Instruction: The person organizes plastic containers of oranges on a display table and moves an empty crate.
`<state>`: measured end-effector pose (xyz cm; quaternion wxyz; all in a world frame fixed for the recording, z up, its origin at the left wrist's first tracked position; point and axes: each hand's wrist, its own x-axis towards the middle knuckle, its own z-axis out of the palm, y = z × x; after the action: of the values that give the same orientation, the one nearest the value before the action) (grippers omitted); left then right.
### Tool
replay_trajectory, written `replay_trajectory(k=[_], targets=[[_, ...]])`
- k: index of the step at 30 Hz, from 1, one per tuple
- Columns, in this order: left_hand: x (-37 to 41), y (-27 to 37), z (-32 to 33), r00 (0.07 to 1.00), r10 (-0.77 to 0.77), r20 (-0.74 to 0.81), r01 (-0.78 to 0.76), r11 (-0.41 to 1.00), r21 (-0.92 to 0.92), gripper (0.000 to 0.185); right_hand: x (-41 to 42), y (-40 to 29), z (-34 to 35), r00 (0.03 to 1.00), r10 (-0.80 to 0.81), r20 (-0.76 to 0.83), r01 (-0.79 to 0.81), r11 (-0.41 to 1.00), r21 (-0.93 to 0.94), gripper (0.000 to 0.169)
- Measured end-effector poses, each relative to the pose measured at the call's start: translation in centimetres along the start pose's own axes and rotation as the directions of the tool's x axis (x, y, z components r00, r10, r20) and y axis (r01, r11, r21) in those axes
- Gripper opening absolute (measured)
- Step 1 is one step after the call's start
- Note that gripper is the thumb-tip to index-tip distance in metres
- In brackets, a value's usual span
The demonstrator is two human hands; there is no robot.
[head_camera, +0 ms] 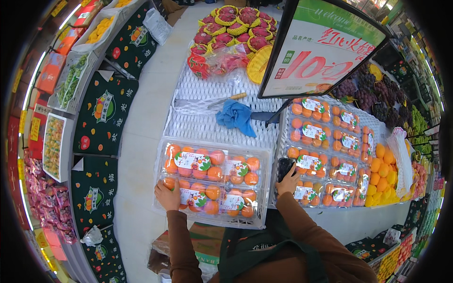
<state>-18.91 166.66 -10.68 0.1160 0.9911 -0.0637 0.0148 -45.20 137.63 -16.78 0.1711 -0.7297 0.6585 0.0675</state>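
My left hand (168,194) grips the left end of a clear plastic clamshell box (198,198) of orange citrus fruit, thumb and fingers spread over its corner. That labelled box sits with several alike in a white plastic crate (267,177), directly before me. A black smartphone (286,167) is in my right hand (288,182), at the left edge of the neighbouring display of clamshell boxes (311,162). Whether the phone rests on those boxes I cannot tell. Both my arms reach forward in brown sleeves, and a dark green apron covers my front.
Behind the crate, a blue cloth (235,116) and a wooden-handled knife (226,100) lie on white foam netting (198,122). A framed price sign (322,49) leans above the boxes. Dragon fruit (230,30) is piled at the back. Cardboard boxes (205,240) stand below the crate.
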Motion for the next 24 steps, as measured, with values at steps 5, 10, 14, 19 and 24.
replay_trajectory(k=[5,10,14,19,24], targets=[[1.4,-0.6,0.3,0.994,-0.059,0.090,0.080,0.966,-0.247,0.063,0.7,1.5,-1.6,0.991,-0.079,0.105,0.053,0.971,0.234,0.114],[2.2,-1.6,0.3,0.972,-0.083,0.221,0.163,0.914,-0.372,0.059,3.4,1.0,-5.0,0.886,-0.460,-0.062,0.440,0.790,0.427,0.109],[2.7,-2.4,0.1,0.955,-0.064,0.291,0.203,0.853,-0.481,0.054,11.5,-5.2,-5.5,0.648,-0.761,-0.035,0.695,0.572,0.435,0.102],[3.5,-2.2,-1.3,0.920,-0.036,0.390,0.200,0.900,-0.388,0.050,17.5,-11.3,-0.6,0.418,-0.889,0.187,0.736,0.452,0.503,0.103],[3.7,-2.5,-1.7,0.911,0.058,0.408,-0.016,0.994,-0.106,0.056,15.9,-13.7,4.0,0.342,-0.901,0.268,0.830,0.423,0.363,0.102]])
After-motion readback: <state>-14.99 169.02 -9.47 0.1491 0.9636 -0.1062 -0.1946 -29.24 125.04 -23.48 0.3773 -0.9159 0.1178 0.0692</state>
